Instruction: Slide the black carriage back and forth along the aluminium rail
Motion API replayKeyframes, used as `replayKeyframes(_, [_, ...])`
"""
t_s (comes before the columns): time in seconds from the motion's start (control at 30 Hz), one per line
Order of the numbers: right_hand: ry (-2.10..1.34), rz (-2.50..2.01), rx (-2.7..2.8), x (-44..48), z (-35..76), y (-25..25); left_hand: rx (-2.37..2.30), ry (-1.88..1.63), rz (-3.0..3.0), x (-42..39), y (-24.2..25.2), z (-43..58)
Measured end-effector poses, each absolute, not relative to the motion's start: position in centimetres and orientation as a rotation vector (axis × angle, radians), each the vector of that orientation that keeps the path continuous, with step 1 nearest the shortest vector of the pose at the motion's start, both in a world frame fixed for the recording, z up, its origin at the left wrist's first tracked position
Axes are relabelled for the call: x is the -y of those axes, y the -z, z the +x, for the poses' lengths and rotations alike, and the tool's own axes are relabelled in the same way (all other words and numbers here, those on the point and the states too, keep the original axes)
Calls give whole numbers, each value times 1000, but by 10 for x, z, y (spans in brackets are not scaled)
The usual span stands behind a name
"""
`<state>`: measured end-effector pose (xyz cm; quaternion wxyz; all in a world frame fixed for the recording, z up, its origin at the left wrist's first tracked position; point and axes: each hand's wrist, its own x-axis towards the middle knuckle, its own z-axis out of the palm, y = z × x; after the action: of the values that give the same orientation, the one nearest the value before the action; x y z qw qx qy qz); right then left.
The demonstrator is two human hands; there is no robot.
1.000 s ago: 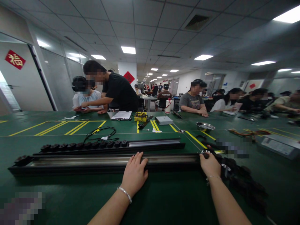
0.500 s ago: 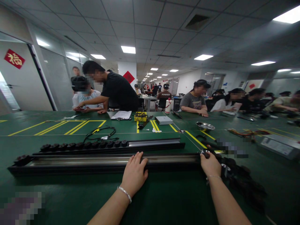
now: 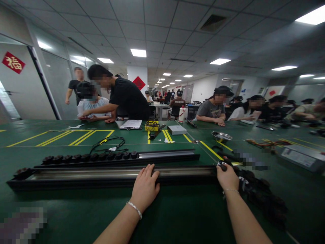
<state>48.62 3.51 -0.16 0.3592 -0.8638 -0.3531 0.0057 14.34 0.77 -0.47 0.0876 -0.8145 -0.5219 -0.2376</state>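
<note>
A long black housing (image 3: pixel 83 183) with a metal-lined channel lies across the green table in front of me. My left hand (image 3: pixel 146 184) rests over its middle, fingers stretched across the channel and thumb at the near side. At its right end, my right hand (image 3: pixel 228 178) pinches a small black part (image 3: pixel 222 165) with a shiny bit on it; the fingers hide most of it. Dark round modules (image 3: pixel 265 193) lie in a chain right of that hand. Behind is a second black housing (image 3: pixel 175 155) with a row of round black modules (image 3: pixel 93 157) along its left part.
A black cable (image 3: pixel 109 144), a clipboard (image 3: pixel 130 124), a yellow box (image 3: pixel 151 126), a grey box (image 3: pixel 177 129) and a metal bowl (image 3: pixel 221 136) stand beyond the housings. To the right is a metal power-supply box (image 3: pixel 301 157). Several people are around the table's far side.
Both hands keep almost the same place and grip. The view has shifted slightly. At the back left, a person in black has come further into view.
</note>
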Motion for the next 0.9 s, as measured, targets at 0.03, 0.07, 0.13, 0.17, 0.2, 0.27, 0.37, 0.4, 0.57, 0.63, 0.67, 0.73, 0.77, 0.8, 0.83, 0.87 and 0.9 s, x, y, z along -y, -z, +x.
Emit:
replayKeyframes(0.03, [-13, -2223, 914, -35, 486, 2, 1554, 704, -2425, -8, 5, 143])
replayKeyframes(0.07, [-12, -2219, 916, -35, 487, 2, 1555, 703, -2424, -8, 5, 144])
replayKeyframes(0.13, [-7, -2212, 920, -35, 487, 2, 1557, 704, -2427, -8, 4, 143])
replayKeyframes(0.17, [-5, -2208, 921, -35, 487, 3, 1558, 706, -2428, -8, 4, 143])
replayKeyframes(0.2, [-2, -2205, 920, -35, 488, 3, 1558, 707, -2428, -7, 4, 143])
replayKeyframes(0.27, [3, -2199, 920, -35, 488, 3, 1555, 705, -2429, -7, 3, 143])
replayKeyframes(0.37, [9, -2194, 918, -35, 488, 4, 1550, 705, -2423, -8, 4, 143])
replayKeyframes(0.4, [13, -2193, 917, -36, 488, 4, 1548, 706, -2423, -8, 4, 143])
replayKeyframes(0.57, [37, -2186, 922, -36, 488, 5, 1547, 711, -2424, -7, 4, 143])
replayKeyframes(0.63, [47, -2183, 929, -35, 489, 5, 1543, 714, -2426, -7, 4, 143])
replayKeyframes(0.67, [53, -2182, 931, -35, 489, 5, 1541, 714, -2427, -7, 4, 143])
replayKeyframes(0.73, [60, -2181, 932, -35, 491, 5, 1539, 712, -2425, -7, 4, 143])
replayKeyframes(0.77, [61, -2182, 933, -35, 491, 5, 1539, 709, -2424, -7, 4, 143])
replayKeyframes(0.8, [60, -2183, 934, -34, 492, 5, 1540, 707, -2422, -7, 4, 143])
replayKeyframes(0.83, [58, -2183, 935, -34, 492, 5, 1542, 703, -2421, -7, 4, 143])
replayKeyframes(0.87, [55, -2184, 934, -34, 492, 5, 1544, 700, -2419, -7, 4, 143])
replayKeyframes(0.9, [53, -2185, 931, -33, 492, 4, 1544, 696, -2420, -7, 4, 143])
